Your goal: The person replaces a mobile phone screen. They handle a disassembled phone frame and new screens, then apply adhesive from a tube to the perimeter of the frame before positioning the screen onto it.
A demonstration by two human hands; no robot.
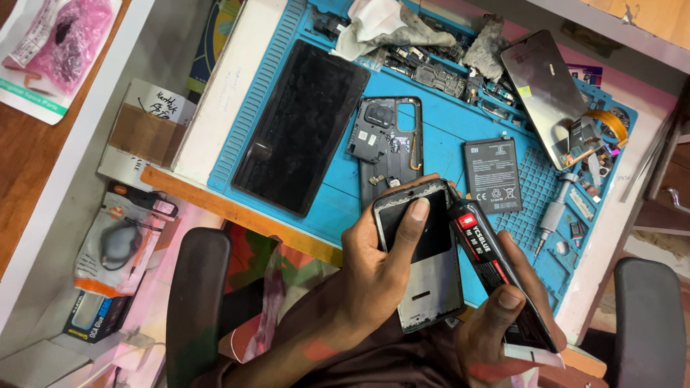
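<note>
head view: left hand (374,276) holds phone frame (424,259), right hand (503,327) apparently tips glue tube (496,269) onto it.

I have 1 view, head-worn, looking steeply down. It sits close above the blue ribbed silicone work mat (445,136).

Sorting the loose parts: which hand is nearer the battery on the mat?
Right. The right hand with the glue tube sits just below the battery; the left hand, holding the phone frame, is farther left.
</note>
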